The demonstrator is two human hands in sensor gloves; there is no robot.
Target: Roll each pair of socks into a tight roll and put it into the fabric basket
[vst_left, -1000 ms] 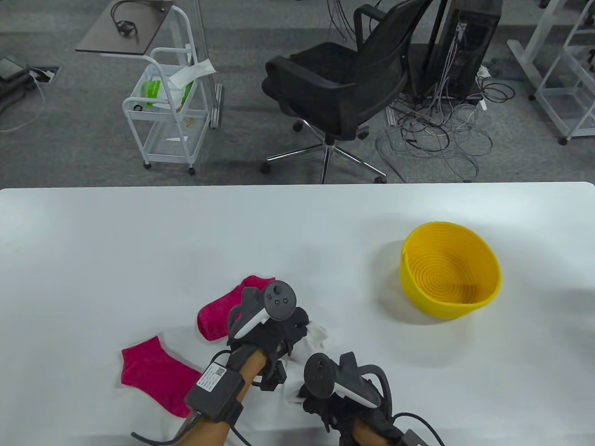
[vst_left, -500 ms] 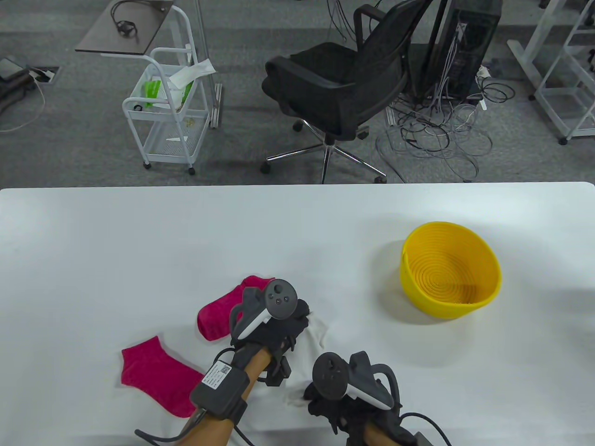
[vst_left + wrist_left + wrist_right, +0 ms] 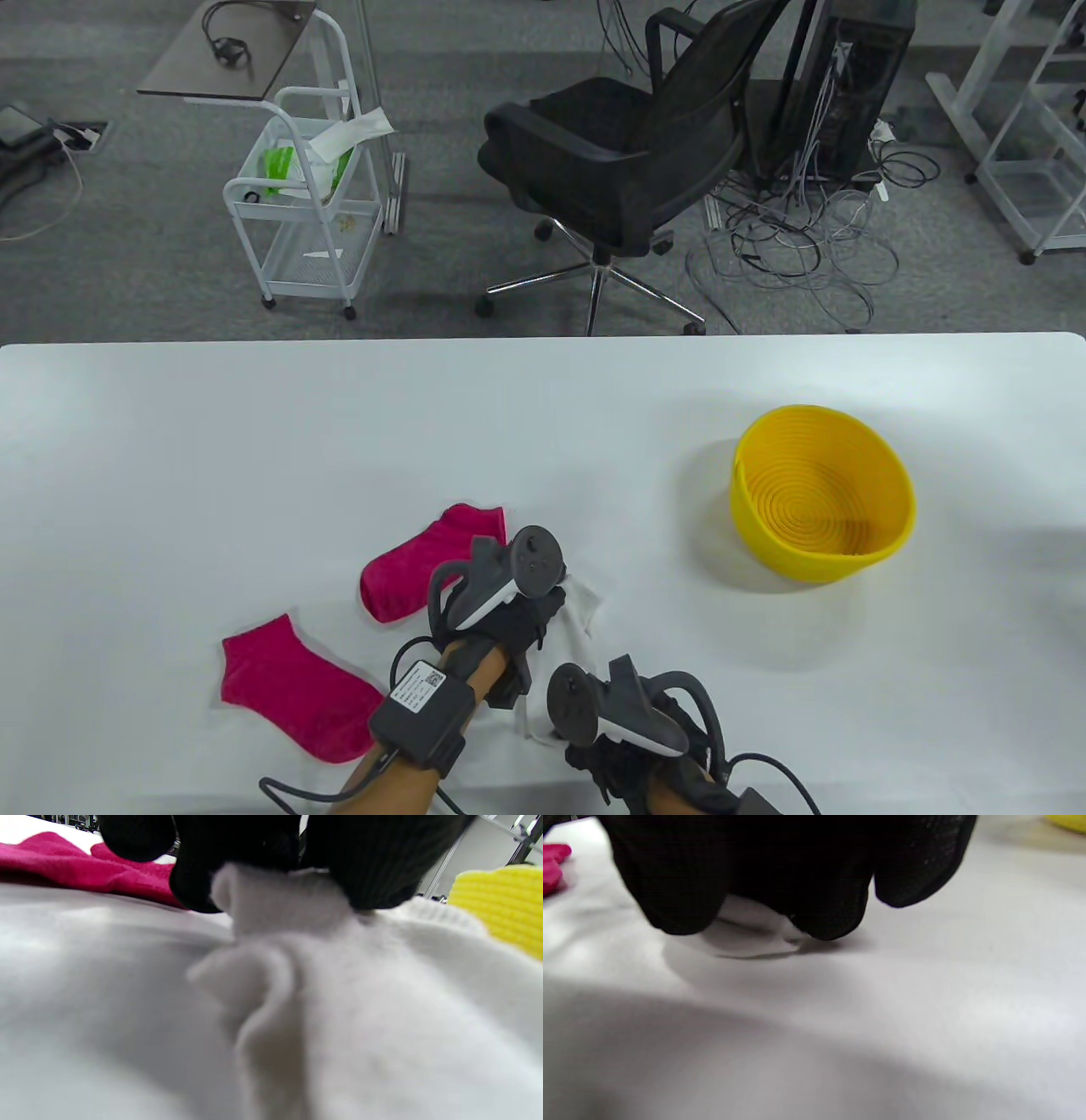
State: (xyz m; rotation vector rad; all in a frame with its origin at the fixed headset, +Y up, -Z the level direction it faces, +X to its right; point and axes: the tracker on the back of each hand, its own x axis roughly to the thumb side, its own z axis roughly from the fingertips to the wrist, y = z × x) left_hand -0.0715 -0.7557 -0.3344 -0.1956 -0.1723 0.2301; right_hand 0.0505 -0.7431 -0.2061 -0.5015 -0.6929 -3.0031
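White sock (image 3: pixel 581 613) lies near desk (image 3: pixel 254 441) front edge, its far end bunched & pinched in left hand (image 3: pixel 517 615) grip; near end under right hand (image 3: pixel 632 747), grip state unclear.

You see a soft, fuzzy white knit sock (image 3: pixel 339 993), 2 matt magenta terry-like socks (image 3: pixel 293 688) (image 3: pixel 416 573), a ribbed matt yellow basket (image 3: pixel 821 501), a smooth matt white tabletop (image 3: pixel 339 441), and black knit gloves on each hand (image 3: pixel 517 615) (image 3: pixel 632 760).
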